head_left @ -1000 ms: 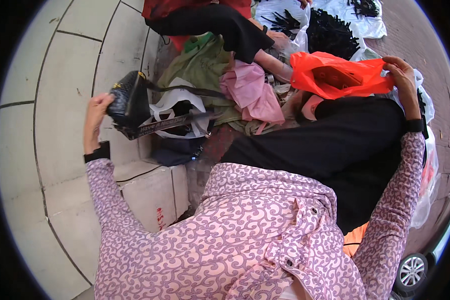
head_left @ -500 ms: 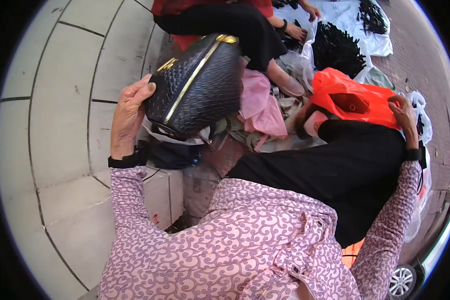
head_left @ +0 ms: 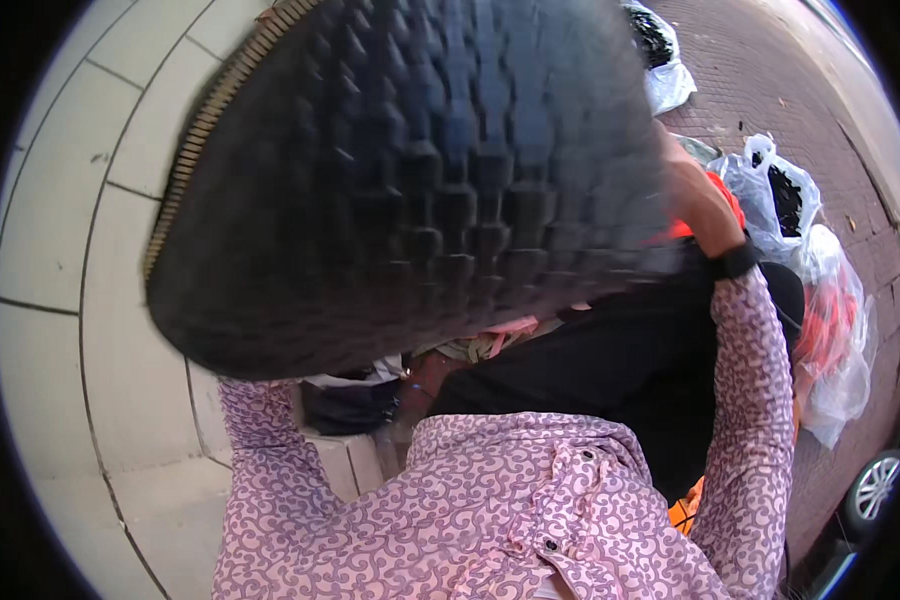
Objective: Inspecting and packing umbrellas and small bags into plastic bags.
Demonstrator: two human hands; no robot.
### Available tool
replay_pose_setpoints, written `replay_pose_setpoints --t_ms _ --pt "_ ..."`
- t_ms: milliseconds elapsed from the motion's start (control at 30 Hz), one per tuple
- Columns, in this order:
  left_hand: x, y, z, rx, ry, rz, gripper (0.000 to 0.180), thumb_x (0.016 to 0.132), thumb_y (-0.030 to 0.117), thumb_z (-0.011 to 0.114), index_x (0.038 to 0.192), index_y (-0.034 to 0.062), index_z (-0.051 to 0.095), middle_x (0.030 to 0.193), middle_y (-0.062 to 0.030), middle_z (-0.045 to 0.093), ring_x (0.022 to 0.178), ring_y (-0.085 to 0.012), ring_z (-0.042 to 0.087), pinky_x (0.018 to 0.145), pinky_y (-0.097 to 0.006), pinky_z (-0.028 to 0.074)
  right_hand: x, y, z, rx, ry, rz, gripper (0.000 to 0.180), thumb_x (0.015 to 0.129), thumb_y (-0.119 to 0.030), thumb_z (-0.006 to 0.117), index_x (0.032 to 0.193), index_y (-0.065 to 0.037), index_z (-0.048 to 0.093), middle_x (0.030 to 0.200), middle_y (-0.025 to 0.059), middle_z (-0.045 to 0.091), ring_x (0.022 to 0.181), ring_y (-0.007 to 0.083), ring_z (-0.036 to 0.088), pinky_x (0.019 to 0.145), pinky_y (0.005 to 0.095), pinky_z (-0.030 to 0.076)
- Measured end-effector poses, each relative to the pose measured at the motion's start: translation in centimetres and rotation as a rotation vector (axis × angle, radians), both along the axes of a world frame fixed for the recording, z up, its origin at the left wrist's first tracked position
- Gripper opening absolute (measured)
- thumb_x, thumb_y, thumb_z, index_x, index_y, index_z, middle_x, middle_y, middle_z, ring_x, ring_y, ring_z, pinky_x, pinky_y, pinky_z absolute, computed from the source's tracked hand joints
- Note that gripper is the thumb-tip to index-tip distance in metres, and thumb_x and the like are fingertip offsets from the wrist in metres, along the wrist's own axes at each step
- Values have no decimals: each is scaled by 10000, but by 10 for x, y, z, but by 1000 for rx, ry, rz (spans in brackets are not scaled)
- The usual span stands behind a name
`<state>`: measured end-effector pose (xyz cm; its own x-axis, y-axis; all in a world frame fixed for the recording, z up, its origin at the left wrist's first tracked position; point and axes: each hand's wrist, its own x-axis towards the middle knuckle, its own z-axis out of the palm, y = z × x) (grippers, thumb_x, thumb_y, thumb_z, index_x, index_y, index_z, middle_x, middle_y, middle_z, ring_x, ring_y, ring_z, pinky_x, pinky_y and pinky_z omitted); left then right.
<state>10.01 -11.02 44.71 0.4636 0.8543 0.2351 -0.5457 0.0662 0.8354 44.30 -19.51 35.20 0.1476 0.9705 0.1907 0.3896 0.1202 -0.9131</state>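
A black woven-pattern handbag (head_left: 400, 190) with a gold zipper along its left edge is held up very close, filling the upper middle of the head view. My left forearm (head_left: 260, 415) runs up behind the bag, which hides my left hand. Half a second ago that hand gripped the bag's side, and the bag is still off the ground. My right hand (head_left: 702, 200), with a black wristband, is at the bag's right edge. Its fingers are hidden behind the bag, so I cannot tell whether it grips it. Part of a red-orange plastic bag (head_left: 728, 197) shows beside this hand.
Clear plastic bags (head_left: 770, 195) of black pieces, and one with red contents (head_left: 830, 330), sit on brick paving at right. A dark cloth item (head_left: 350, 405) lies near the pale tiled ledge (head_left: 40, 380) at left. A car wheel (head_left: 875, 490) shows at lower right.
The handbag has come up much closer and turned, now covering my left hand and the other person. My right hand has moved inward from the red-orange bag to the handbag's right edge.
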Motion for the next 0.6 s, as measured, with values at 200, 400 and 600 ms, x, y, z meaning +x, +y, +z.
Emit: replay_pose_setpoints --t_ms 200,400,600 --pt "60 -4 23 203 -114 -197 237 915 142 583 1095 -10 594 1065 -128 660 959 -212 650 795 -366 563 -8 29 -39 469 -605 164 689 835 -442 659 1372 -78 427 1338 163 502 1194 267 519 947 349 452" --pt "109 85 45 280 -180 -403 222 917 154 581 1090 14 595 1081 -116 651 991 -214 638 777 -388 565 -92 -6 -49 169 236 835 360 921 -239 558 1226 -50 546 933 45 690 961 140 625 893 338 446" --pt "108 154 8 130 -11 -107 243 920 170 579 1108 17 596 1088 -113 643 995 -206 624 829 -388 532 -35 -64 -45 -425 928 330 386 972 -322 459 1172 -8 563 708 50 644 675 146 607 686 264 472"
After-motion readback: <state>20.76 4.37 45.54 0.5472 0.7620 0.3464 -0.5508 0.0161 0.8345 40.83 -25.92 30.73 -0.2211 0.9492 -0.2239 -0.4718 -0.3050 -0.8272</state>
